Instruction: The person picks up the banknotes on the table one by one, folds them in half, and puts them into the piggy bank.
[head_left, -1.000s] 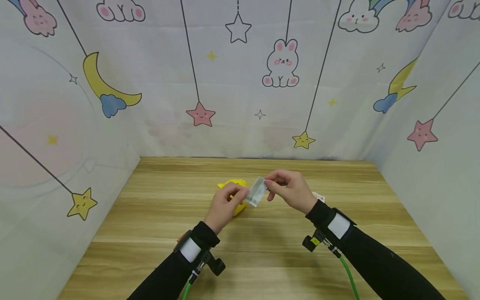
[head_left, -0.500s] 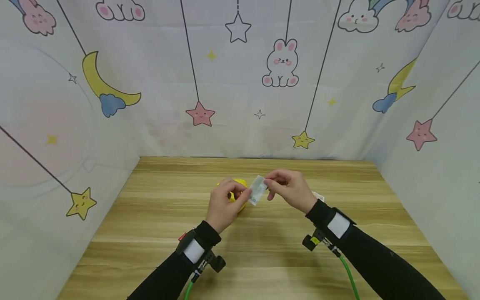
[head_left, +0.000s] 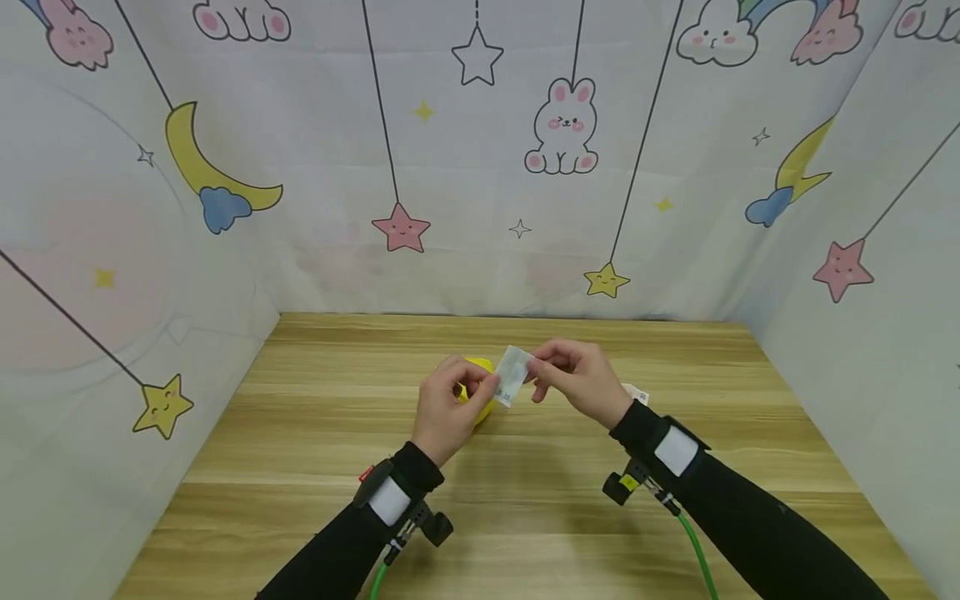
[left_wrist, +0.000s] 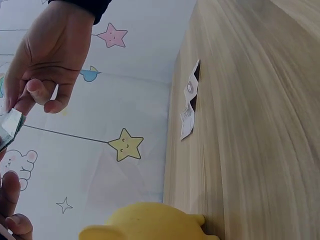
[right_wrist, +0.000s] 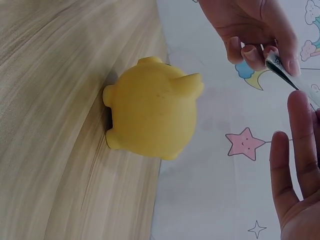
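Note:
Both hands pinch a small folded banknote (head_left: pixel 512 377), pale green and white, in the air above the table. My left hand (head_left: pixel 450 404) grips its lower left edge between thumb and forefinger. At the upper right side, my right hand (head_left: pixel 581 379) holds it by thumb and fingertips. A yellow piggy bank (right_wrist: pixel 150 107) stands on the table just behind the left hand, which partly covers it in the head view. The right wrist view shows its rounded body and stubby feet; a slot cannot be made out.
On the wooden table (head_left: pixel 540 517), a creased printed paper (left_wrist: pixel 189 100) lies beyond the right wrist, mostly hidden in the head view. White curtains with cartoon prints (head_left: pixel 480 183) enclose the back and sides. Green cables (head_left: pixel 697 546) run from the wrist cameras.
The left hand has shifted slightly right and up along the banknote's edge. The banknote has risen a little and turned slightly; the right hand has barely moved.

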